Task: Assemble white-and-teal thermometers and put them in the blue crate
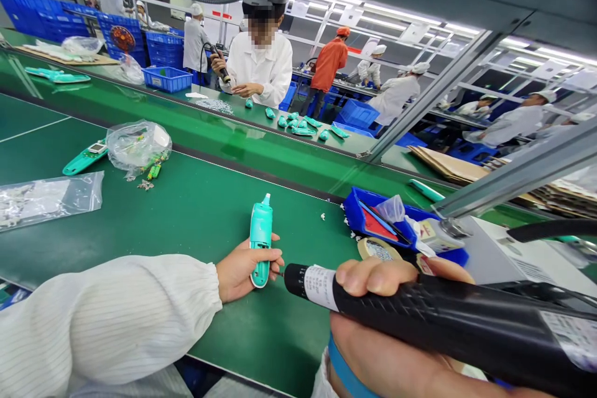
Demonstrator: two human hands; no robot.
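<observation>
In the head view my left hand (240, 270) is closed around a teal handheld device (262, 224) with a pale tip pointing away from me. A dark opening shows in the lower half of its casing. My right hand (373, 323) grips a black electric screwdriver (420, 305) with white labels, lying almost level across the lower right. Its thin bit points left and ends close to the fingers of my left hand and the device's lower end. Whether the bit touches anything, I cannot tell.
A blue tray (354, 214) with tools and a tape roll (375, 250) stand right. At left lie a clear bag of small parts (51, 196), another plastic bag (140, 143) and a teal casing (84, 158). Across the green divider a co-worker (261, 56) holds a screwdriver near several teal casings.
</observation>
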